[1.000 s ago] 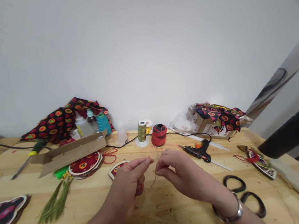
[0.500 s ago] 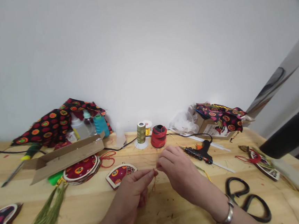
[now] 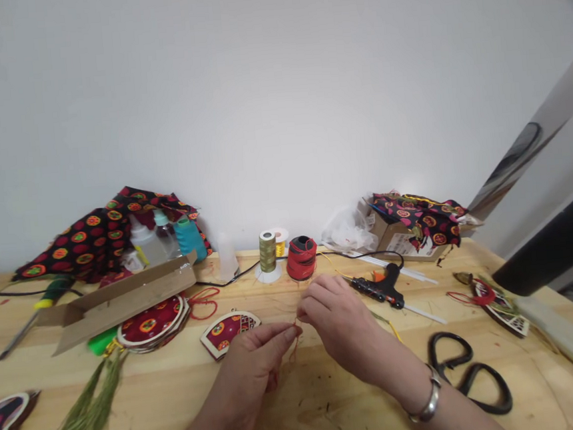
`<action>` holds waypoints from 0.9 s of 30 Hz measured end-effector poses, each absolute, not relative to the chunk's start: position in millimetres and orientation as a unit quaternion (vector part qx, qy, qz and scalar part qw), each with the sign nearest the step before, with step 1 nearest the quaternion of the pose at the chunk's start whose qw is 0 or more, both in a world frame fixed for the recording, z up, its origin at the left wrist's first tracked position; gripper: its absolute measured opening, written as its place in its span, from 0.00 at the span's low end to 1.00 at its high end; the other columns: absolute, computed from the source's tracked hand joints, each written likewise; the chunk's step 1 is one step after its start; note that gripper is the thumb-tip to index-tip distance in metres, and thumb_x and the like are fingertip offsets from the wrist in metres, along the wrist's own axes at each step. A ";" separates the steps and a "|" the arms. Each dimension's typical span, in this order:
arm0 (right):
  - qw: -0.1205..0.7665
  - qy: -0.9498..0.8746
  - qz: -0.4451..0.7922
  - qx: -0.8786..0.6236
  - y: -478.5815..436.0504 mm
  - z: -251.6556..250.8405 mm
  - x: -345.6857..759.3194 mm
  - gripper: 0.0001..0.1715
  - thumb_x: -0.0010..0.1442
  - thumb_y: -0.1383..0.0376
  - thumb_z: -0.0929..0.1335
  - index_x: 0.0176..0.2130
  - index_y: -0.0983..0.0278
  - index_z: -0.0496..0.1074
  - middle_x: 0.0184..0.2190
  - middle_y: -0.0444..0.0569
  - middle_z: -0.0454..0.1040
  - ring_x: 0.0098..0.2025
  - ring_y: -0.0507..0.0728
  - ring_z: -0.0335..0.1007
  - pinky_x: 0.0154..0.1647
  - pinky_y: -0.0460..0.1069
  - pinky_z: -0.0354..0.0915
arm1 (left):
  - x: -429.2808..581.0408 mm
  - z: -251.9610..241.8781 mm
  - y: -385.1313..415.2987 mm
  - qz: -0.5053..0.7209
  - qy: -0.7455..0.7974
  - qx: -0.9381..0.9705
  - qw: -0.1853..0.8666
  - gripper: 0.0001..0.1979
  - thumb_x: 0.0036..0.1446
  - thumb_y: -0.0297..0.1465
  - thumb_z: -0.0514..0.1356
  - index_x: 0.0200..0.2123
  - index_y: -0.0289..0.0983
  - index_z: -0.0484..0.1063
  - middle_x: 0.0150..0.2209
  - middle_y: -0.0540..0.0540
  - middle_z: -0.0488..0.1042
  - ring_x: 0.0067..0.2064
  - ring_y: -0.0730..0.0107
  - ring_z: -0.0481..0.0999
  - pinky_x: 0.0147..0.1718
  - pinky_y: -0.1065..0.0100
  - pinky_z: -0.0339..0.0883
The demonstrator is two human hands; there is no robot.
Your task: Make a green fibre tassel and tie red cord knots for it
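Note:
Thin red cord [image 3: 295, 353] hangs in a small loop below my fingertips, near the middle of the table. My left hand [image 3: 258, 354] pinches it between thumb and forefinger. Close on the right, the fingers of my right hand [image 3: 332, 311] are pressed together on the same cord, with a small gap between the hands. Behind my left hand lies a fan-shaped ornament [image 3: 226, 330] with a pale wooden rim, partly covered by the hand. A spool of red cord [image 3: 301, 257] stands behind my right hand. The exact shape of the cord at the fingertips is too small to tell.
Black scissors [image 3: 468, 373] and a glue gun [image 3: 386, 290] lie at the right. Green thread [image 3: 268, 251] stands at the back. At the left are a cardboard tray [image 3: 123, 303], round ornaments [image 3: 153, 324], a green tassel [image 3: 87, 406] and a screwdriver [image 3: 19, 335].
The view has shifted slightly, so the table items appear a little further left and mostly higher. Both hands keep their pinch on the red cord, nearly in place.

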State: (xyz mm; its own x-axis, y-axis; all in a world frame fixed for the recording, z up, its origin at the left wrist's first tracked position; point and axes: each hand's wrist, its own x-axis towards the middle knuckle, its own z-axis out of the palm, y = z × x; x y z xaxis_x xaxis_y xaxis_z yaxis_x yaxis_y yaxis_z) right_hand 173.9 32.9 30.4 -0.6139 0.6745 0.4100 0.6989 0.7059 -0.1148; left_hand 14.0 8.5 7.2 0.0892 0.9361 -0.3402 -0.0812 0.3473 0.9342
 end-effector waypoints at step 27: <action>0.346 -0.460 0.667 -0.473 43.5 23.7 173.4 0.14 0.45 0.58 0.71 0.25 0.68 0.76 0.19 0.43 0.65 0.22 0.47 0.55 0.20 0.43 0.43 | 12.9 8.0 2.0 0.385 0.544 0.587 0.459 0.09 0.50 0.35 0.60 0.32 0.43 0.81 0.28 0.50 0.79 0.31 0.65 0.73 0.31 0.71 0.63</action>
State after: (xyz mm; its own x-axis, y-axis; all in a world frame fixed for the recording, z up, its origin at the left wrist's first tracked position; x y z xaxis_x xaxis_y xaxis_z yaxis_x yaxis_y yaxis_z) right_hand 173.4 43.5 23.7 -0.3128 0.8969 -0.3128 -0.0257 -0.3371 -0.9411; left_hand 12.9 2.0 8.0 0.1118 0.9926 -0.0467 0.2843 0.0131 0.9586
